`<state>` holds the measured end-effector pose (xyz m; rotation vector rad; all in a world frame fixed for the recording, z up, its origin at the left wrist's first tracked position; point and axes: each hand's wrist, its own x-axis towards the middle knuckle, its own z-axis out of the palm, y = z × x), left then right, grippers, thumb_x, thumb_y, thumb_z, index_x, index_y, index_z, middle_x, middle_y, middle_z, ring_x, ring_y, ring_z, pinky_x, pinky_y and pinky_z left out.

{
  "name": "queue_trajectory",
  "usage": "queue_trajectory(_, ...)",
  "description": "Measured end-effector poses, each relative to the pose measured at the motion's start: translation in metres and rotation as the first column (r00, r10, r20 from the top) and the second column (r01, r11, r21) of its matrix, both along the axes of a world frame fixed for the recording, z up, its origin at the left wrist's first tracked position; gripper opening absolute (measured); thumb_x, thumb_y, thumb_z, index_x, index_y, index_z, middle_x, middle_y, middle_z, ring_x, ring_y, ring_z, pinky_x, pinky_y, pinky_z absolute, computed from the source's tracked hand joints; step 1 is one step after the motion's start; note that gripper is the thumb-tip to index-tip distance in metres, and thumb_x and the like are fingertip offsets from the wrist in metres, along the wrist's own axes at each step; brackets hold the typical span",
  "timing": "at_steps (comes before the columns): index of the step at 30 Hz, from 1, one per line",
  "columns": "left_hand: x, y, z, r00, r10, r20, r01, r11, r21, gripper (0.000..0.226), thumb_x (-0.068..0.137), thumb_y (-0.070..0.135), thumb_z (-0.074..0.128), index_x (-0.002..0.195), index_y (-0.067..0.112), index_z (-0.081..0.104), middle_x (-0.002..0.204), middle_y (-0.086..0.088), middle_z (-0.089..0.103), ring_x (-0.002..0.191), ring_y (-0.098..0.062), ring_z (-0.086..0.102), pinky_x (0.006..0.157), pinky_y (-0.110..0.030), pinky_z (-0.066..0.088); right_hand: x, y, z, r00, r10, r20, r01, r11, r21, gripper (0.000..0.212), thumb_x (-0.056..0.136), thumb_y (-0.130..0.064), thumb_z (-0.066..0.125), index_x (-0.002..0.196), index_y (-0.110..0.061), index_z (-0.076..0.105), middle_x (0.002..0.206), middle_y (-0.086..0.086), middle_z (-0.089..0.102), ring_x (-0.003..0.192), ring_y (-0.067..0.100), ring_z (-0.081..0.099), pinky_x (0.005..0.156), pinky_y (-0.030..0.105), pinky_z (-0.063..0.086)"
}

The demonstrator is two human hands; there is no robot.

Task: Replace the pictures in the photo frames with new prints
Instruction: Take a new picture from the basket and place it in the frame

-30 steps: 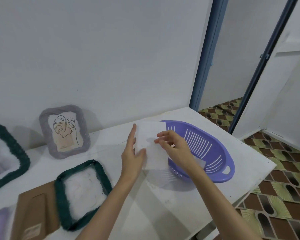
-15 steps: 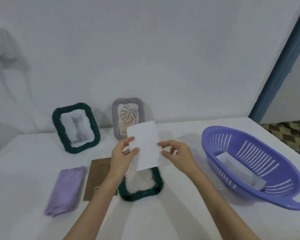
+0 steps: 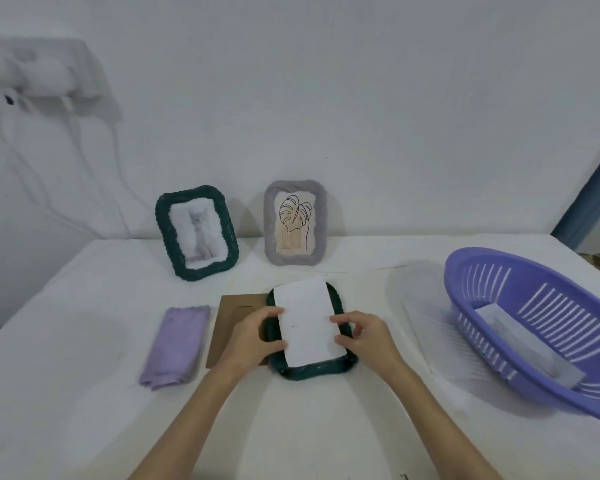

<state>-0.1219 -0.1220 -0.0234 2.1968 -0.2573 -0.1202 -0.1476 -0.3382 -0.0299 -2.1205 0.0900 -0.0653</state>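
Head view: a white print (image 3: 307,323), blank side up, lies over a dark green frame (image 3: 342,315) resting face-down on the table (image 3: 361,427). Left hand (image 3: 253,337) and right hand (image 3: 368,336) pinch its two long edges — fingers curled, thumbs on top. The print's long axis runs away from the person, slightly skewed to the frame opening; both hands sit equally near. A brown backing board (image 3: 232,323) waits just left.

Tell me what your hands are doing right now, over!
Left hand and right hand pinching the white print by its side edges. Print lying on the dark green frame, flat on the table. Nothing in the way.
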Motion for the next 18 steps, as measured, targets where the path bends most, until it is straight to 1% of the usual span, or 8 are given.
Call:
queue_trajectory(2,0.000,0.001,-0.002,1.000,-0.018,0.021,0.017,1.000,0.021,0.056,0.074,0.009,0.073,0.124,0.020,0.052,0.122,0.007,0.052,0.111,-0.004,0.042,0.092,-0.014,0.032,-0.002,0.000,-0.004,0.999,0.020,0.040,-0.020,1.000,-0.006,0.032,0.077,-0.002,0.070,0.101,-0.022,0.067,0.095,0.000,0.057,0.066,0.012,0.043,0.063,0.006,0.041)
queue_trajectory(3,0.000,0.002,-0.004,0.999,-0.026,0.033,0.025,0.999,0.035,0.056,0.074,0.008,0.073,0.125,0.018,0.051,0.125,0.004,0.052,0.111,-0.003,0.041,0.092,-0.012,0.030,-0.003,0.000,-0.005,0.998,0.026,0.058,-0.026,1.000,-0.001,0.034,0.076,0.000,0.070,0.102,-0.021,0.066,0.102,-0.002,0.056,0.067,0.009,0.044,0.065,0.004,0.040)
queue_trajectory(6,0.003,0.004,-0.006,0.997,-0.050,0.052,0.046,0.996,0.076,0.053,0.078,0.006,0.069,0.127,0.012,0.051,0.137,-0.002,0.048,0.120,-0.006,0.041,0.097,-0.009,0.025,-0.006,0.003,-0.006,0.998,0.024,0.061,-0.024,1.000,-0.005,0.039,0.076,0.000,0.069,0.110,-0.019,0.062,0.114,-0.002,0.051,0.073,0.000,0.044,0.068,-0.001,0.038)
queue_trajectory(8,0.005,0.005,-0.007,0.997,-0.055,0.051,0.051,0.995,0.081,0.043,0.084,0.007,0.062,0.126,0.011,0.053,0.142,-0.003,0.043,0.130,-0.012,0.038,0.103,-0.013,0.023,-0.007,0.005,-0.008,0.998,0.027,0.059,-0.027,1.000,-0.011,0.040,0.077,-0.001,0.069,0.112,-0.019,0.061,0.115,-0.003,0.050,0.073,-0.001,0.043,0.068,-0.001,0.037)
queue_trajectory(10,0.007,0.005,-0.008,0.997,-0.073,0.033,0.070,0.994,0.080,0.041,0.086,0.010,0.061,0.127,0.012,0.053,0.145,-0.002,0.041,0.135,-0.013,0.033,0.107,-0.017,0.021,-0.009,0.006,-0.010,0.998,0.030,0.064,-0.030,1.000,0.002,0.039,0.076,-0.001,0.069,0.110,-0.020,0.062,0.112,-0.004,0.051,0.069,0.003,0.043,0.067,0.000,0.038)
queue_trajectory(12,0.007,0.006,-0.009,0.995,-0.102,0.003,0.101,0.990,0.101,0.049,0.083,0.013,0.066,0.129,0.013,0.050,0.147,0.002,0.037,0.139,-0.013,0.026,0.111,-0.022,0.019,-0.010,0.007,-0.011,0.997,0.034,0.062,-0.035,0.999,0.019,0.038,0.075,0.000,0.069,0.107,-0.020,0.063,0.110,-0.005,0.052,0.065,0.007,0.042,0.066,0.003,0.039)
queue_trajectory(14,0.008,0.007,-0.011,0.993,-0.118,-0.011,0.119,0.988,0.100,0.055,0.079,0.014,0.070,0.131,0.012,0.049,0.147,0.003,0.036,0.141,-0.012,0.022,0.112,-0.023,0.017,-0.011,0.007,-0.012,0.997,0.047,0.063,-0.048,0.999,0.024,0.038,0.075,0.002,0.069,0.106,-0.020,0.064,0.110,-0.005,0.054,0.063,0.009,0.041,0.065,0.006,0.040)
queue_trajectory(18,0.005,0.006,-0.014,0.991,-0.130,-0.021,0.131,0.987,0.097,0.060,0.077,0.017,0.072,0.132,0.012,0.048,0.148,0.003,0.035,0.142,-0.011,0.017,0.113,-0.025,0.015,-0.012,0.007,-0.012,0.993,0.080,0.084,-0.081,0.997,0.010,0.032,0.079,-0.003,0.068,0.107,-0.017,0.065,0.115,-0.007,0.055,0.062,0.007,0.041,0.065,0.004,0.038)
